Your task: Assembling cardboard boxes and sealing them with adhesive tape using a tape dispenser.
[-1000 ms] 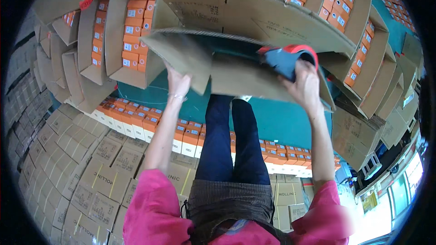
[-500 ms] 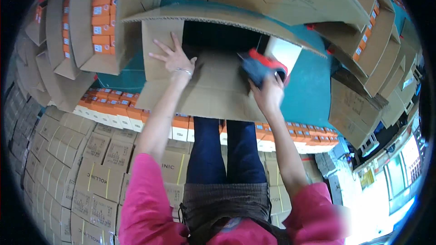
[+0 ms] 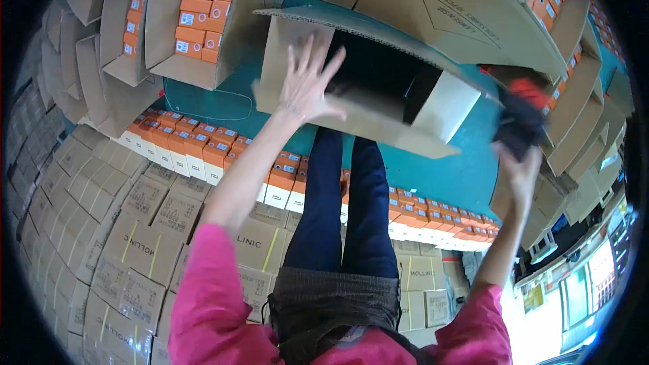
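Observation:
Before me is an open cardboard box [image 3: 405, 137], its dark inside showing between the flaps. My left hand [image 3: 307, 88] is spread over the box's left flap [image 3: 274, 57]; its fingers are apart and hold nothing. Whether it touches the cardboard I cannot tell. Off to the right of the box, my right hand [image 3: 519, 172] grips a red and black tape dispenser [image 3: 520, 118], raised and smeared by motion. The box's right flap [image 3: 446, 108] stands out pale in the light. The front flap is tilted and partly blurred.
A green surface [image 3: 223, 98] lies under the box. Rows of orange and white small boxes [image 3: 220, 149] run along its near edge. Open cartons [image 3: 236, 47] with orange boxes stand left and right. Stacked brown cartons [image 3: 145, 250] fill the lower left.
My right hand has swung right with the tape dispenser, away from the box. My left hand has moved right. The box appears shifted right and turned, with its front flap tilted up.

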`<state>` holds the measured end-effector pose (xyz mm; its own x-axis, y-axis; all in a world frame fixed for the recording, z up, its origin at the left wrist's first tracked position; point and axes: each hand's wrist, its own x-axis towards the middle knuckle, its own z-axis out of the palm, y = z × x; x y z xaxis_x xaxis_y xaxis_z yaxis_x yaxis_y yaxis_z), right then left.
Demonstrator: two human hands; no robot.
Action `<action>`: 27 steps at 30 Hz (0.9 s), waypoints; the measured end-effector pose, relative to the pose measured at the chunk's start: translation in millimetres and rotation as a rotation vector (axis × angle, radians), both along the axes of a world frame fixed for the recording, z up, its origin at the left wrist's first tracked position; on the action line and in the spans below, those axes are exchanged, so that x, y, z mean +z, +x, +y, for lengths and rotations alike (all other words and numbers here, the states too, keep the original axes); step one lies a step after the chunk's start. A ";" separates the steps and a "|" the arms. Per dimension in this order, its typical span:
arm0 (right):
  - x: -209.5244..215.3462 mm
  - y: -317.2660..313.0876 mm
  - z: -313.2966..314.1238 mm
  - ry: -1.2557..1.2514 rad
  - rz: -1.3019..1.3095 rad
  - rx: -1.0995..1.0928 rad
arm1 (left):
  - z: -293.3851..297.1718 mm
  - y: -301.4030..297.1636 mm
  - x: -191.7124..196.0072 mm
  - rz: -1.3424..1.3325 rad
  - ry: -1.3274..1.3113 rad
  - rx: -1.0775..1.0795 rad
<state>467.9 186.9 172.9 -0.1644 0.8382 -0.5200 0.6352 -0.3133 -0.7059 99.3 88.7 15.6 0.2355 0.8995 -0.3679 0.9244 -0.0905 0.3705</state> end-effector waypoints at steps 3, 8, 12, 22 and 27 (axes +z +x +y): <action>-12.9 -14.2 53.7 0.334 -0.153 -0.299 | -17.6 24.0 -53.4 0.180 -0.017 0.541; -93.0 -22.6 -44.1 0.132 -0.443 0.506 | -79.7 48.9 -72.1 0.135 0.077 0.918; -147.9 -2.3 -104.1 0.082 -0.544 0.542 | -67.4 46.0 -70.8 -0.115 0.375 0.748; -93.4 -149.1 -64.9 -0.228 0.152 0.303 | -41.6 -48.6 -62.3 -0.015 0.296 0.109; -167.4 -151.9 -61.2 -0.107 0.011 0.402 | -13.0 -43.8 -34.6 -0.473 0.105 0.406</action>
<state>316.0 125.7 5.5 -0.4734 0.6476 -0.5971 0.7148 -0.1137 -0.6900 55.5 75.7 -19.0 -0.0166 0.9771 -0.2120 0.6314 0.1746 0.7555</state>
